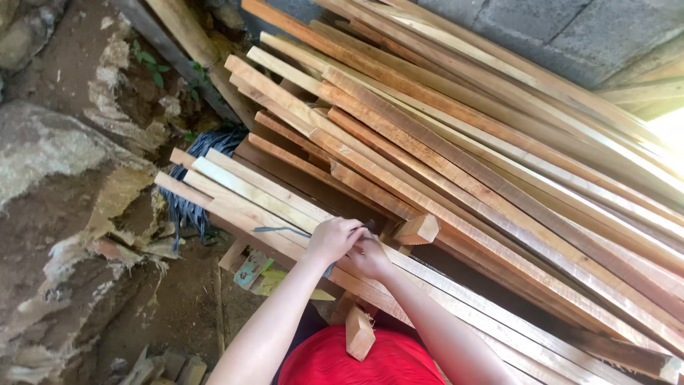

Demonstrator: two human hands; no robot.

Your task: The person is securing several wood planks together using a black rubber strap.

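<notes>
Left hand (333, 239) curled shut, knuckles up, gripping the end of a thin dark tool (279, 229) whose shaft runs out toward 9 o'clock across the pale planks (246, 192). Right hand (369, 257) touching the left at its 4 o'clock side, fingers folded in; whether it grips the same tool or only steadies it, I cannot tell. Both hands sit on the near edge of the lumber stack (456, 142), which fans away toward 1 and 2 o'clock against a grey block wall (570, 36).

Risks as I judge them:
- Short offcut block (417, 229) rests loose on the boards just at 2 o'clock of the hands; a jolt could knock it off.
- Another wood block (359, 332) stands at 6 o'clock near the red garment (356, 363), close to the forearms; an elbow could tip it.
- Boards lie unevenly and overhang at 9 o'clock above dark strapping (196, 207) and dirt ground (171, 299); pressure on the near ends might shift or tilt them.
- Rough sawn edges under bare skin: splinters likely if the tool slips.
</notes>
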